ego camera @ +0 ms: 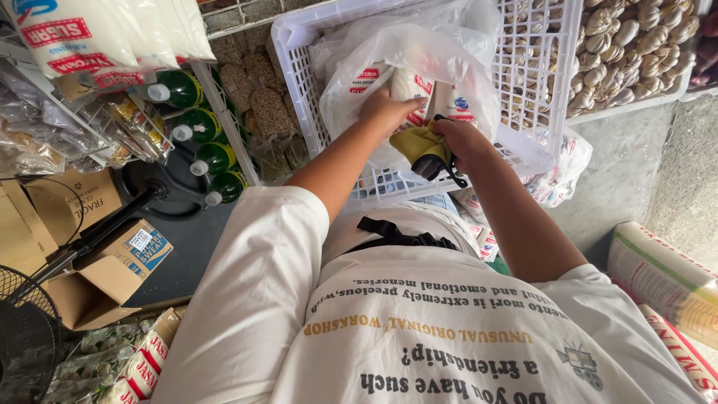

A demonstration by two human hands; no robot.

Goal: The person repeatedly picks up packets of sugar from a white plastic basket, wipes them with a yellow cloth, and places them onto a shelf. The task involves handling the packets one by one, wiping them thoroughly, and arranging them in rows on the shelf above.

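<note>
My left hand point(385, 108) reaches into a clear plastic bag point(419, 56) that lies in a white plastic crate point(299, 82), and its fingers rest on a white packet with red print point(413, 86) inside the bag. My right hand point(464, 142) is at the bag's near edge, closed on a yellow cloth point(419, 142) and a dark object with a black strap point(437, 166). More white packets point(458, 105) stand in the bag beside my hands.
Green bottles with white caps point(206, 135) lie on a wire shelf at the left. Cardboard boxes point(112, 269) and a black fan point(26, 329) stand lower left. A crate of garlic point(636, 52) sits at upper right. Large printed sacks point(666, 280) lie at the right.
</note>
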